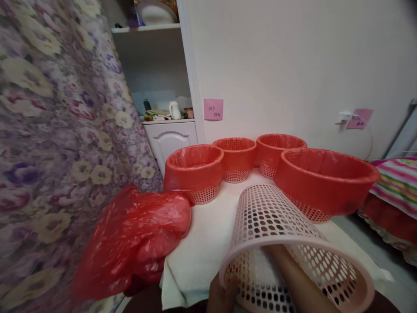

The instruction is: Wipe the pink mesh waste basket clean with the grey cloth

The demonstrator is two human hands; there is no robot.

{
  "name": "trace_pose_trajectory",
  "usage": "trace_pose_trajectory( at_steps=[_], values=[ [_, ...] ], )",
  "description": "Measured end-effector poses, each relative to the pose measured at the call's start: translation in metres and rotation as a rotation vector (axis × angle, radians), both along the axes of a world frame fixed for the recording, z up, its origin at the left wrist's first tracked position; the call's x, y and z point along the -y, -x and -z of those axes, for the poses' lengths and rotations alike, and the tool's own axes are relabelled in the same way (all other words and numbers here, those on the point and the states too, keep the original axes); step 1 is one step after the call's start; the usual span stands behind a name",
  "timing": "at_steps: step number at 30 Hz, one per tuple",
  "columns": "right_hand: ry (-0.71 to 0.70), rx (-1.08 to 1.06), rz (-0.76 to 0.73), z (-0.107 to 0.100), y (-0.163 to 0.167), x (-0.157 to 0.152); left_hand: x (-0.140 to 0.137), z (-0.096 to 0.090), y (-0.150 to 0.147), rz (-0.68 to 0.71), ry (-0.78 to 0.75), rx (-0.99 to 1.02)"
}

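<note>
1. Head view: a pale pink perforated basket (293, 243) lies tilted on its side at the near edge of the white-covered bench (202, 243), its open mouth toward the camera.
2. The left hand (221, 295) grips its lower rim, fingers curled closed.
3. The right forearm reaches inside; its hand is hidden, so I cannot tell its state.
4. A crumpled red plastic bag (133, 239) lies just left.

Counter (208, 243), covered in a white cloth, carries four red-lined mesh baskets (194, 173) in a curved row toward the wall. A crumpled red plastic bag (137, 237) lies over its left edge. A pink mesh basket (286, 248) is tipped on its side at the near end.
</note>
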State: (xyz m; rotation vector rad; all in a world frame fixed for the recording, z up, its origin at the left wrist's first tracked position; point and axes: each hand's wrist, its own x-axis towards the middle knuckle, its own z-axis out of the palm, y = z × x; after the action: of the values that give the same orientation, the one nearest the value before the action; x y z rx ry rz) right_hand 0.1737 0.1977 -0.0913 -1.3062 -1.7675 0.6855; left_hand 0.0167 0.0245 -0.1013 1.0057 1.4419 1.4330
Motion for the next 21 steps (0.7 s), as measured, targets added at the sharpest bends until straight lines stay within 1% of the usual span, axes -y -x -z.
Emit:
trace_pose_trajectory(
  at_steps=[2, 4, 6, 8, 12, 15, 17, 19, 21],
  values=[
    [0.024, 0.07, -0.041, 0.001, 0.0, -0.001, -0.001, 0.003, 0.0, -0.012, -0.003, -0.014],
    [0.019, 0.149, -0.073, -0.003, 0.001, 0.001, -0.001, 0.003, 0.0, -0.042, 0.014, -0.027],
    [-0.002, 0.232, -0.085, -0.008, 0.001, 0.012, -0.001, 0.001, -0.001, -0.074, 0.044, -0.03],
    [-0.022, 0.324, -0.096, -0.012, -0.001, 0.035, -0.001, -0.001, -0.001, -0.093, 0.072, -0.033],
    [-0.031, 0.453, -0.176, -0.008, -0.011, 0.107, -0.001, -0.007, -0.002, -0.084, 0.05, -0.048],
    [0.008, 0.453, -0.291, 0.002, -0.024, 0.155, -0.002, -0.011, -0.002, -0.048, 0.033, -0.045],
    [0.037, 0.407, -0.407, 0.005, -0.033, 0.172, -0.002, -0.017, 0.0, -0.029, 0.026, -0.042],
    [0.038, 0.347, -0.493, 0.003, -0.041, 0.177, -0.001, -0.026, 0.002, -0.021, 0.008, -0.048],
    [-0.011, 0.26, -0.505, -0.007, -0.046, 0.169, 0.0, -0.037, 0.005, -0.003, -0.022, -0.058]
  ],
)
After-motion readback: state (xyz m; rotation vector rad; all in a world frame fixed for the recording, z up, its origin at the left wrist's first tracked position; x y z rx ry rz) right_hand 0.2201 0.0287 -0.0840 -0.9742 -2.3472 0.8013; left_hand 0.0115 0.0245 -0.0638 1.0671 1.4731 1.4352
